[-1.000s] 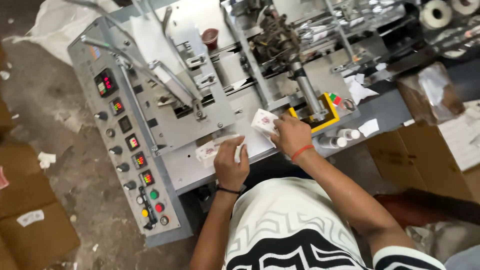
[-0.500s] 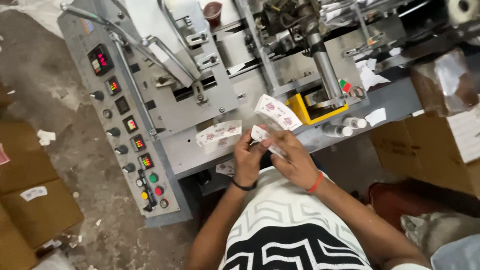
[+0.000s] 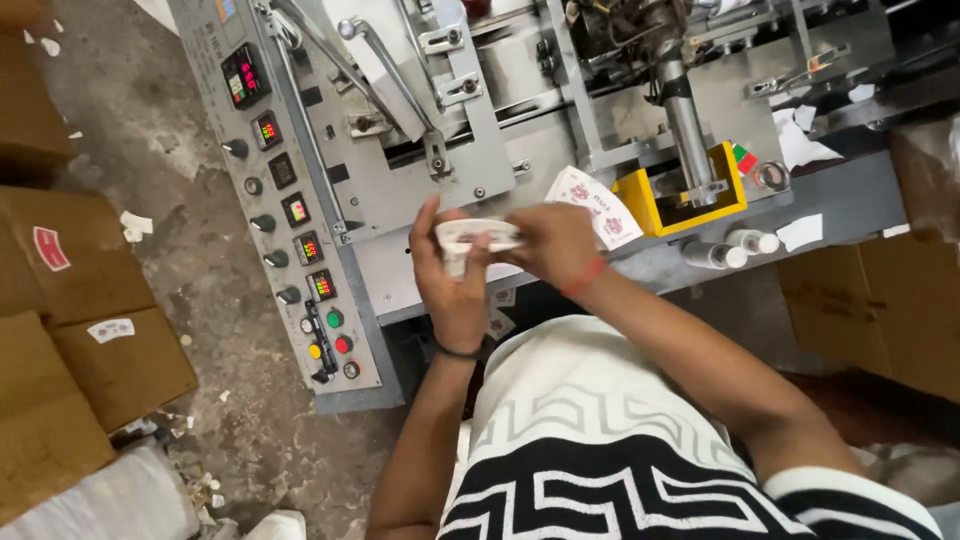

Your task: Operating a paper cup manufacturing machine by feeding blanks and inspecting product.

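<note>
Even, fairly bright light, soft shadows, perhaps slight motion blur.

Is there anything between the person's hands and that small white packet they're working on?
Nothing visible stands between them. The left hand and the right hand both grip the small white flat packet directly, one at each end, in front of the grey metal machine. Another white printed packet lies apart, beside the yellow bracket.
</note>
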